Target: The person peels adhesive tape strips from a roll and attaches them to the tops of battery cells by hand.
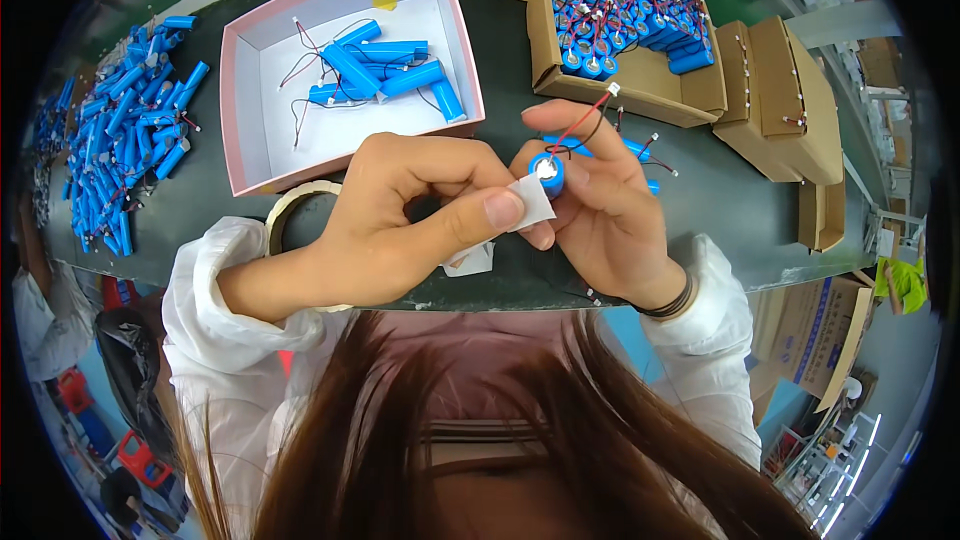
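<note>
Between the fingers of my right hand [612, 195] is a blue cylindrical battery [553, 186], its silvery end turned toward me. Red and black wires rise from it to a small white connector [613, 89]. My left hand [400, 210] pinches a small white piece [534, 202], paper or cloth, against the edge of that battery end. Below my left fingers lies another white scrap [470, 260]. Several more blue batteries [637, 150] with leads rest on the dark table behind my right hand, partly hidden by it.
A pink-rimmed white box [232, 130] holding several wired batteries stands beyond my left hand. At far left is a heap of blue batteries [135, 120]. A cardboard box [700, 105] full of wired batteries sits back right, beside more cartons [800, 110]. A tape roll [283, 215] lies behind my left wrist.
</note>
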Demonstrator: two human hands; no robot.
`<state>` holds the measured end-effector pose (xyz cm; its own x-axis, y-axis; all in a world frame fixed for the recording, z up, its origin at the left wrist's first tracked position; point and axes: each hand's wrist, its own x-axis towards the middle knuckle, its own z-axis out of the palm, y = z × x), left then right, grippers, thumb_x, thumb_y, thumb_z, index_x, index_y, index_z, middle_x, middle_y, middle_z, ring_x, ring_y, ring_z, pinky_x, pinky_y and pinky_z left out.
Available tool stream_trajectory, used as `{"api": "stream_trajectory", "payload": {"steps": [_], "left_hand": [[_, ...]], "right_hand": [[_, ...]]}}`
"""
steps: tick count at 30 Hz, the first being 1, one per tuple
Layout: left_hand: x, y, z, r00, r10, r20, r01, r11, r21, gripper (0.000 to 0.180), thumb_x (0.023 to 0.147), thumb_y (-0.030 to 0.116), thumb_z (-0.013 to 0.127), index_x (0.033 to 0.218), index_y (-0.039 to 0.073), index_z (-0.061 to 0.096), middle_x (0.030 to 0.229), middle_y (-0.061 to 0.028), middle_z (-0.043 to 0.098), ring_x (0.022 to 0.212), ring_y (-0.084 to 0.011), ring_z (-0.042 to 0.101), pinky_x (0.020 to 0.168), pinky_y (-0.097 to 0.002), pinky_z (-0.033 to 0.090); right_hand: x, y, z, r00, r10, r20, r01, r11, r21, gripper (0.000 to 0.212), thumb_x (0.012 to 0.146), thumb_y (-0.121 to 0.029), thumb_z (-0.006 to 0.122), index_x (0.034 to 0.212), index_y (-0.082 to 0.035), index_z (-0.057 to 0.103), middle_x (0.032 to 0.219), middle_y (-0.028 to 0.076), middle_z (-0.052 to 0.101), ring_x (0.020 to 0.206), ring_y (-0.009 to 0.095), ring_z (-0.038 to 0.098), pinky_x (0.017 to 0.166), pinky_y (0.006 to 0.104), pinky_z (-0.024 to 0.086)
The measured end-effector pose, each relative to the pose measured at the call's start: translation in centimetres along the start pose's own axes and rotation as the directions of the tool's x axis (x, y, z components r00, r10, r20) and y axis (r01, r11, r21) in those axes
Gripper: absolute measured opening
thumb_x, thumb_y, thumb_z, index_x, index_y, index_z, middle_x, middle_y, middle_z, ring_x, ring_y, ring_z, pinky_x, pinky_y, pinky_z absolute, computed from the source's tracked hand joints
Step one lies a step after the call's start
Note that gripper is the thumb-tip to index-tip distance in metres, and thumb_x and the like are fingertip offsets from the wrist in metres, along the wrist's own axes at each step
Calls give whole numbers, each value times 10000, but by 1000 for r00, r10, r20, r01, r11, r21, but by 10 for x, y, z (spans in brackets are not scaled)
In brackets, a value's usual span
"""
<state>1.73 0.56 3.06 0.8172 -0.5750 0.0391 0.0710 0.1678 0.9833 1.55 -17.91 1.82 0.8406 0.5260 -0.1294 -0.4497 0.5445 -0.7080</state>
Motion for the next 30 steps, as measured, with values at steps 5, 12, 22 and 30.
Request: {"api": "stream_trajectory", "payload": {"steps": [5, 12, 22, 30], "left_hand": [[-2, -1, -1, 997, -79, 18, 79, 997, -18, 271, 851, 216, 520, 746, -29, 564, 649, -61, 565, 464, -52, 442, 415, -191, 317], [0, -3, -1, 989, -105, -101, 99, 993, -63, 284, 838, 231, 528, 733, -29, 572, 646, -78, 568, 409, -70, 457, 360, -190, 323], [0, -6, 1, 989, -109, -104, 82, 968, -237, 195, 842, 136, 533, 776, -36, 599, 642, -78, 613, 419, -21, 398, 372, -170, 294], [0, -6, 1, 985, -125, -115, 95, 967, -237, 192, 842, 124, 530, 750, -33, 592, 676, -93, 620, 446, -24, 417, 382, -166, 304]], "right_hand": [[-1, 3, 1, 1000, -22, -22, 18, 989, -144, 316, 862, -172, 424, 1128, -3, 401, 855, 108, 523, 622, 137, 455, 537, 239, 369], [1, 9, -3, 995, -78, 65, 89, 976, -197, 306, 864, -219, 477, 1084, -13, 423, 889, 78, 528, 630, 103, 438, 546, 219, 361], [4, 12, -7, 994, -67, 84, 84, 974, -210, 303, 851, -233, 527, 1044, -20, 431, 915, 72, 523, 626, 93, 454, 534, 211, 374], [4, 11, -8, 995, -55, 82, 73, 971, -226, 304, 854, -228, 520, 1056, -25, 418, 951, 89, 534, 645, 90, 464, 542, 207, 378]]}}
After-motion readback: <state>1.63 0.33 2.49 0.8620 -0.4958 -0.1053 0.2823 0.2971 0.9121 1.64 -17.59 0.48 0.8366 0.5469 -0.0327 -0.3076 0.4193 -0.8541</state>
